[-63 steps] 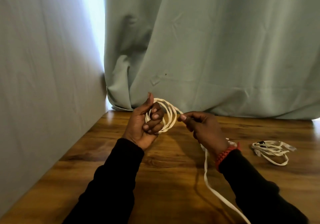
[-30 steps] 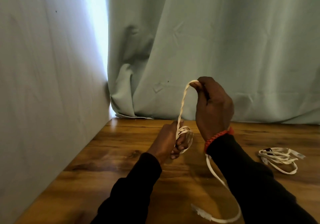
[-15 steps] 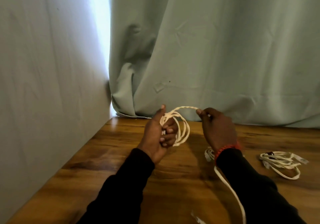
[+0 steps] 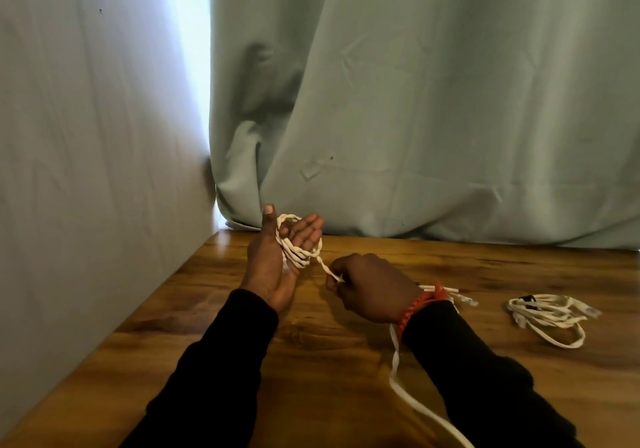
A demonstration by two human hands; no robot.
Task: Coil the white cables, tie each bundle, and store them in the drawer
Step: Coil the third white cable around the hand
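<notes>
My left hand (image 4: 273, 274) is held up over the wooden table (image 4: 311, 371), palm facing me, fingers fairly straight and thumb raised. Several loops of a white flat cable (image 4: 298, 250) are wound around its fingers. My right hand (image 4: 375, 291) is just to the right and lower, pinching the strand that leaves the loops. The cable's loose tail (image 4: 398, 381) runs under my right wrist toward the front edge. A coiled white cable bundle (image 4: 549, 316) lies on the table at the right. No drawer is in view.
A pale green curtain (image 4: 433, 118) hangs along the back of the table. A grey wall (image 4: 86, 153) closes the left side. More white cable ends (image 4: 462, 298) show behind my right wrist.
My left hand has opened out, with the loops now lying across its straight fingers. My right hand has come down from the top of the coil and pulls the strand low and to the right.
</notes>
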